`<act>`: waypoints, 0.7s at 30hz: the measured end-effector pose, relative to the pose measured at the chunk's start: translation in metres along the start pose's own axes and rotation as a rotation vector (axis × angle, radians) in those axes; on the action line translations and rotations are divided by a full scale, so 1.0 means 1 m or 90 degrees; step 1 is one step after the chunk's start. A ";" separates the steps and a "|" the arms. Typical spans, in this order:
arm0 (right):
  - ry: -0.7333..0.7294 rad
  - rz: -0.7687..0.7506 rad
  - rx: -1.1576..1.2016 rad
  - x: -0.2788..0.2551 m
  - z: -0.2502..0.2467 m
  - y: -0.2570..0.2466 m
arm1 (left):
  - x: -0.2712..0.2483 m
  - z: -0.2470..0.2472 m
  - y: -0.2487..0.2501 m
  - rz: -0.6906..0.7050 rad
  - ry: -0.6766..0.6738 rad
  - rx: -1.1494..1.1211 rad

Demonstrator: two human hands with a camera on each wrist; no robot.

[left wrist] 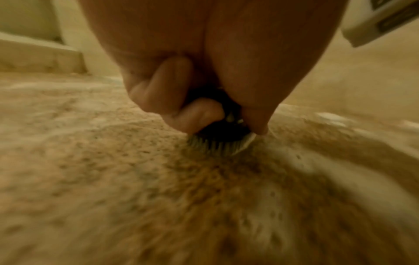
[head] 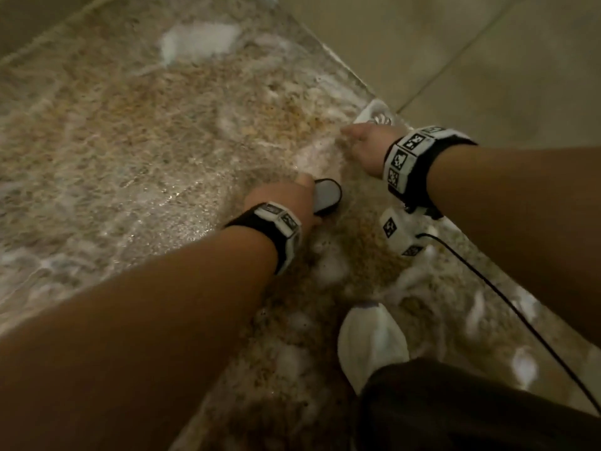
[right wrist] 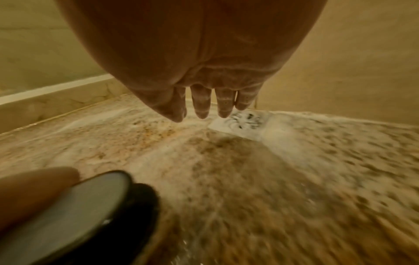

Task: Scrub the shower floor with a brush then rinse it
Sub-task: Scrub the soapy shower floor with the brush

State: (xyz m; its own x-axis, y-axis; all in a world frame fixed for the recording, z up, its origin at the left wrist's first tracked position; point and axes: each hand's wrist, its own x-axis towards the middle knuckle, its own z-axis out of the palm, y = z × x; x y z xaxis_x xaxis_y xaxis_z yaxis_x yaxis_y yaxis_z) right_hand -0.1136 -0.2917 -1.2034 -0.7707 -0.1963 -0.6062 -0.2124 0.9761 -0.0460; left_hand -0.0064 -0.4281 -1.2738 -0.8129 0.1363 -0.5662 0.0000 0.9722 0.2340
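One brush (head: 326, 196) is in use, a dark round one with a grey top, and the left hand (head: 286, 203) holds it. In the left wrist view the fingers (left wrist: 192, 114) of this hand curl around the black body of the brush, so the grip is closed on it, and the pale bristles (left wrist: 217, 146) press on the shower floor (head: 136, 151). The brush stands on the floor near the edge where the floor meets the tiled wall (head: 471, 53), a little away from the drain.

The right hand (head: 366, 148) holds nothing. Its grip is wide: in the right wrist view four fingers (right wrist: 200, 105) and the thumb point straight down, with their tips close to the wet floor, just beside the one drain (right wrist: 244, 122). The drain is a white square with dark slots, set in the floor at the wall edge.

The floor is speckled stone, wet and shiny, with several white patches of foam (head: 198, 40) on it. Each wrist has one black band with white marker blocks (head: 413, 157). One black cable (head: 507, 304) runs from the right wrist. One foot in a white cover (head: 370, 343) stands on the floor near the lower edge.
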 end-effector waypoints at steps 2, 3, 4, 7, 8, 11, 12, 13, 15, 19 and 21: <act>0.013 0.016 0.000 -0.007 0.017 0.019 | -0.019 0.002 -0.014 0.031 0.004 0.075; 0.016 0.028 0.005 -0.011 0.025 0.026 | -0.032 0.004 -0.021 0.047 -0.007 0.111; 0.016 0.033 0.016 -0.014 0.032 0.030 | -0.046 0.009 -0.029 0.065 -0.018 0.142; -0.021 -0.003 -0.006 -0.019 0.048 0.027 | -0.094 0.027 -0.055 0.109 -0.030 0.196; -0.031 -0.015 -0.014 -0.022 0.050 0.023 | -0.109 0.032 -0.062 0.121 -0.029 0.216; -0.040 -0.039 0.002 -0.030 0.056 0.008 | -0.144 0.047 -0.079 0.151 -0.051 0.264; -0.039 -0.040 0.008 -0.030 0.057 0.002 | -0.151 0.051 -0.085 0.153 -0.064 0.276; -0.034 -0.035 0.011 -0.028 0.060 -0.004 | -0.158 0.054 -0.090 0.155 -0.072 0.280; -0.017 -0.021 0.013 -0.027 0.065 -0.015 | -0.168 0.060 -0.100 0.164 -0.088 0.283; 0.027 -0.027 0.029 -0.029 0.074 -0.036 | -0.187 0.072 -0.113 0.191 -0.105 0.285; 0.038 -0.038 0.039 -0.030 0.076 -0.046 | -0.194 0.078 -0.114 0.196 -0.090 0.305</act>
State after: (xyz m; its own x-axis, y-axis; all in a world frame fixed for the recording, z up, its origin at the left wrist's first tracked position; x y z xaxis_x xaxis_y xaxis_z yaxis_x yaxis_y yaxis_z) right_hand -0.0350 -0.3240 -1.2430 -0.7923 -0.2581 -0.5528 -0.2236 0.9659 -0.1304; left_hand 0.1969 -0.5506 -1.2520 -0.6479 0.4178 -0.6369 0.5138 0.8570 0.0394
